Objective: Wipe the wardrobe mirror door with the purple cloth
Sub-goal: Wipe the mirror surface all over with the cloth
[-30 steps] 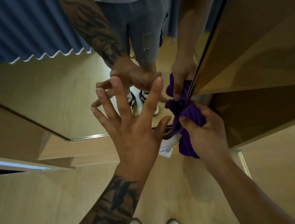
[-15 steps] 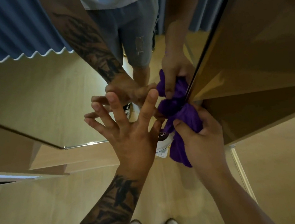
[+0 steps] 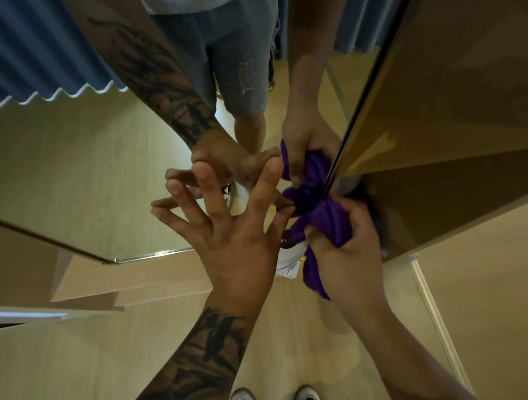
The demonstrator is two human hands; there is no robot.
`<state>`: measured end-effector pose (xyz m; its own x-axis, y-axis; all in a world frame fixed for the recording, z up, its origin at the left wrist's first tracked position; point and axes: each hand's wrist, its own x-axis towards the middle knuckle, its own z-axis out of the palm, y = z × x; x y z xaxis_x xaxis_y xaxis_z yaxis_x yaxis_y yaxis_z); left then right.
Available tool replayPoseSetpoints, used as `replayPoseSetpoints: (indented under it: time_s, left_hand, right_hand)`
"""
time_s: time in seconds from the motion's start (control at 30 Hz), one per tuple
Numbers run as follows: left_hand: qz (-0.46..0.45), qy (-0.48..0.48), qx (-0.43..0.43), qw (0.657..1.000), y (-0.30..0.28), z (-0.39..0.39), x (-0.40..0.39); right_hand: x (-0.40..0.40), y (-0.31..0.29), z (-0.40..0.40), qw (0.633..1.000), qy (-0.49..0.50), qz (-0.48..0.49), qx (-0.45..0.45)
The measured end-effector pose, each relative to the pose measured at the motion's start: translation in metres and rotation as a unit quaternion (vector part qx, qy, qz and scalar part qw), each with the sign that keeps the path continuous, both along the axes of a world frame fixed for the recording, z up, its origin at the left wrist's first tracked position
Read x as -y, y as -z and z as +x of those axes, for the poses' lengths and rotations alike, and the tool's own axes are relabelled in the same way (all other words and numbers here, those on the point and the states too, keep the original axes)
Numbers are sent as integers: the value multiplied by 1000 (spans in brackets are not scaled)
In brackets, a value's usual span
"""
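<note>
Fingers of the right hand (image 3: 345, 249) curl round a bunched purple cloth (image 3: 328, 221), pressing it against the tall wardrobe mirror door (image 3: 85, 162) near its right edge; left hand (image 3: 230, 237) braces, fingers spread wide. Wiping appears midway, with most glass seemingly left.

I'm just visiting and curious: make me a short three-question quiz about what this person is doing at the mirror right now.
1. True or false: the left hand lies with fingers spread against the mirror door.
2. Which hand grips the purple cloth? A) left B) right C) both
3. Fill in: the cloth is bunched against the mirror's ____ edge, as the person sees it.

Key
1. True: the fingertips meet their own reflection.
2. B: the right hand has its fingers and thumb curled round the cloth.
3. Right: next to the dark vertical frame strip.
</note>
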<state>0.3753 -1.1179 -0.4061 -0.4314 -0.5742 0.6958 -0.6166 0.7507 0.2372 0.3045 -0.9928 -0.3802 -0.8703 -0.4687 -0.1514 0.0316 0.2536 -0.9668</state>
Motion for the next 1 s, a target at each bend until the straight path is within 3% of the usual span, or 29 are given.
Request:
replayPoseSetpoints:
  time_s: [0.1, 0.27, 0.43, 0.6, 0.8, 1.0]
  left_hand:
    - [-4, 0, 7, 1000, -1, 1, 0]
    - [3, 6, 16, 1000, 1, 5, 2]
    - [-18, 20, 19, 999, 3, 10, 8]
    - [-11, 37, 26, 999, 4, 13, 9]
    - [-19, 38, 31, 999, 1, 17, 10]
    - [-10, 39, 35, 999, 2, 17, 11]
  right_hand:
    - [0, 3, -5, 999, -14, 18, 22]
    - [-10, -11, -1, 999, 12, -48, -20]
    - [-12, -1, 2, 999, -33, 16, 7]
    - [-19, -14, 6, 999, 6, -40, -32]
    - [-7, -8, 18, 1000, 8, 2, 5]
    - [-12, -32, 21, 995, 44, -86, -19]
